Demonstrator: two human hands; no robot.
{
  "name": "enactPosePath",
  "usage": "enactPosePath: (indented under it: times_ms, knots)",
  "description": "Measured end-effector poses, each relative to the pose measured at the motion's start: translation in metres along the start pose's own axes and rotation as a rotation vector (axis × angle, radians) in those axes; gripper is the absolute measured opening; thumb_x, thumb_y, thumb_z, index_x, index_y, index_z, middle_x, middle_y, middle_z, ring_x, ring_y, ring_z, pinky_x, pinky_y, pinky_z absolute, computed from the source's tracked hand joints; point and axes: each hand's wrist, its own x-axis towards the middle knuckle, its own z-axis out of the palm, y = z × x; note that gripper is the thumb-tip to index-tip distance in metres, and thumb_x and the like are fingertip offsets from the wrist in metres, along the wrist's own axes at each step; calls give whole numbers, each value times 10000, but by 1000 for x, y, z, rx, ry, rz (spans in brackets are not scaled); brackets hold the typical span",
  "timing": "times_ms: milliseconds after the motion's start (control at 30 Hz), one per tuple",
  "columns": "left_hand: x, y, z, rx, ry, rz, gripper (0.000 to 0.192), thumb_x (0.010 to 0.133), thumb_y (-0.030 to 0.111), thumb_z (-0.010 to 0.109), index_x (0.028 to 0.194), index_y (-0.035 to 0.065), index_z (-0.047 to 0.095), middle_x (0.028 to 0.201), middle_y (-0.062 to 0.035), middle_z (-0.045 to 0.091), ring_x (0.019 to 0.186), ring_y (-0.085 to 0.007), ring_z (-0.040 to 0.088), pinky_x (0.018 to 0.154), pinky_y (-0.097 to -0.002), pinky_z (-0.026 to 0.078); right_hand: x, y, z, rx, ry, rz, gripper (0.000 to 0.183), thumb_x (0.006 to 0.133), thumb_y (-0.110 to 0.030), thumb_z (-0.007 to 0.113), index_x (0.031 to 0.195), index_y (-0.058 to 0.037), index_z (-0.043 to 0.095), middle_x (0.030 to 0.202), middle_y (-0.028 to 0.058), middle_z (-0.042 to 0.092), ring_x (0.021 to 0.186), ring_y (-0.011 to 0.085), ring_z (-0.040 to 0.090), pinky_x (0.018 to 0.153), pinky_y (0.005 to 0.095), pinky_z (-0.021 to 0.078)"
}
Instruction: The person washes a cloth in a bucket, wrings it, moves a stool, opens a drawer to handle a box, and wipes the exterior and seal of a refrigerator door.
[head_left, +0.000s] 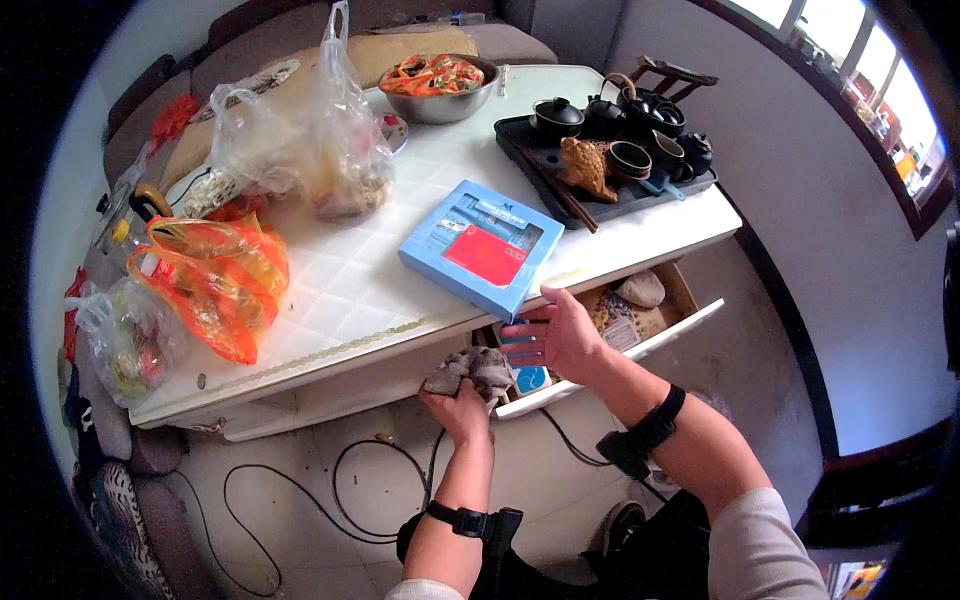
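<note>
My left hand (459, 409) grips a crumpled grey cloth (472, 371) at the table's front edge, beside the pulled-out drawer (637, 352). Just right of it, my right hand (559, 337) is held above the drawer with fingers spread and nothing in it. Beyond my right hand a light blue box (480, 247) with a window and a red card (486, 255) lies on the white table (352, 277), its near corner at the front edge. Inside the drawer are blue packets (531, 379), small coloured beads (616, 311) and a pale rounded thing (641, 289).
A black tea tray (540, 176) with dark teaware stands at the back right. A steel bowl (442, 106) sits at the back. Clear plastic bags (341, 142) and an orange bag (225, 285) are on the left. Black cables (337, 517) loop over the floor.
</note>
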Motion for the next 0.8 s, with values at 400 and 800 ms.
enactPosePath:
  times_ms: [400, 800]
  knots:
    - [-15, 32, -2, -155, 34, -109, 527, 797, -48, 589, 1274, 13, 372, 1230, -141, 525, 1069, -223, 577, 874, -331, 533, -10, -12, 36, 43, -6, -56, 692, 957, -471, 617, 1271, 118, 438, 1073, 268, 642, 999, 372, 680, 894, 479, 572]
    - [-28, 47, 16, -231, -49, 24, 553, 810, -88, 613, 1289, -19, 345, 1176, -177, 525, 1044, -245, 582, 889, -341, 520, -141, -8, -61, -72, -16, -29, 342, 988, -289, 535, 1122, 25, 531, 841, 156, 625, 651, 291, 648, 588, 450, 550]
